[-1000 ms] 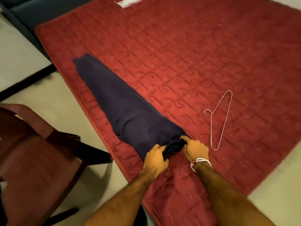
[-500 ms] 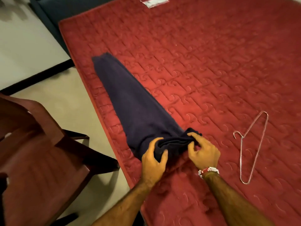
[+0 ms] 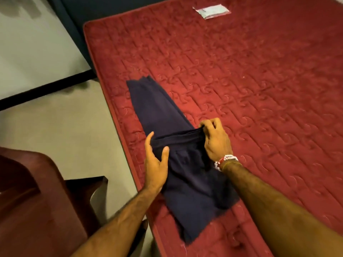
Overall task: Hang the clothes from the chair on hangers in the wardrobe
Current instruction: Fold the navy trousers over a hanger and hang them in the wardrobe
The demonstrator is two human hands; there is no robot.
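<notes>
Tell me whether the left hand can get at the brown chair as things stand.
Probably yes. The chair stands close beside the left hand, with only bare floor between them. But that hand grips the navy garment with the right hand, so it must let go first.

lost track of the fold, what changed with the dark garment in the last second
The left hand and right hand moved apart, drawing the bunched near end of the navy garment into a fold stretched between them. The wire hanger left view. The garment still lies on the red mattress, chair beside it.
</notes>
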